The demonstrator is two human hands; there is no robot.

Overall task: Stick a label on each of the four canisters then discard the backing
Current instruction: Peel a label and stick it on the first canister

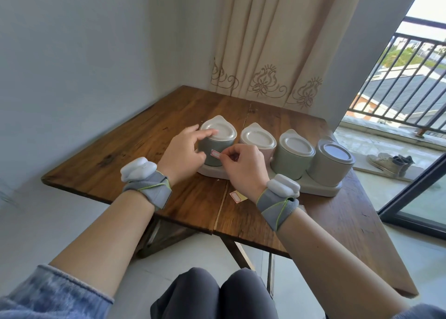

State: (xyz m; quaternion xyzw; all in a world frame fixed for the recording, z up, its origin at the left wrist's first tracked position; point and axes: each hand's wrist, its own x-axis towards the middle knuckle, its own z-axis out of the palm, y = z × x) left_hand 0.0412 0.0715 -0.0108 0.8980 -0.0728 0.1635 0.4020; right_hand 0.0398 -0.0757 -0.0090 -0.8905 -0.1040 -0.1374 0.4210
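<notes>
On the surface [135,154] a tray [318,189] carries the leftmost canister [218,144], gripped by the left fingers [208,133]. Its label [216,153] is pinched by the right fingers [226,155]. The other three canisters [293,158] stand right of these fingers, and the backing sheet [237,196] lies nearer.

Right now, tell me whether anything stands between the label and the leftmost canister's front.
Nothing visible does. The label lies on the front wall of the leftmost canister. The right hand pinches the label's right end; the left hand grips the canister from its left side, clear of the label.

Grey-green canister [222,143]; red-bordered white label [215,154]; brown wood-grain table [120,154]; cream embroidered curtain [277,41].
</notes>
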